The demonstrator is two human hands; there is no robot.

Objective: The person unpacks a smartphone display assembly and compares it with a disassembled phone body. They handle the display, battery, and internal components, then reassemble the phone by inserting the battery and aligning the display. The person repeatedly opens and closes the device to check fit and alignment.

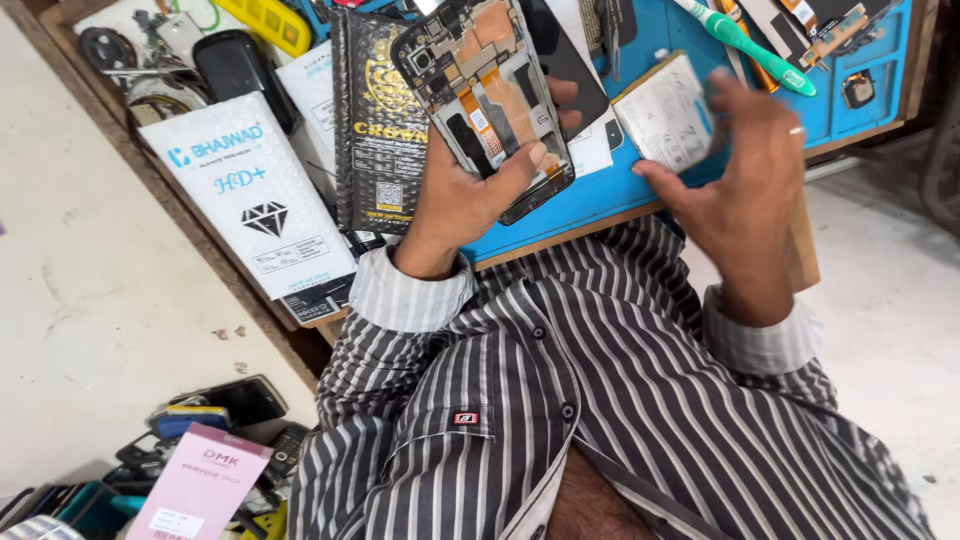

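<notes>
Gripping an opened phone [488,95] in the left hand [462,195], thumb pressing across its lower edge, above the blue mat [600,190]. Spreading the right hand [745,165], blurred, fingers partly open around a white battery [668,118]; grip unclear. Lying beyond: green toothbrush [745,45].

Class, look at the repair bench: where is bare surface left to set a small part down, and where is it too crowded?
Bare blue mat shows along the near edge, between the opened phone in the left hand and the right hand on the white battery. The left end is crowded with the white packet and black packet; the back holds a green toothbrush.
</notes>
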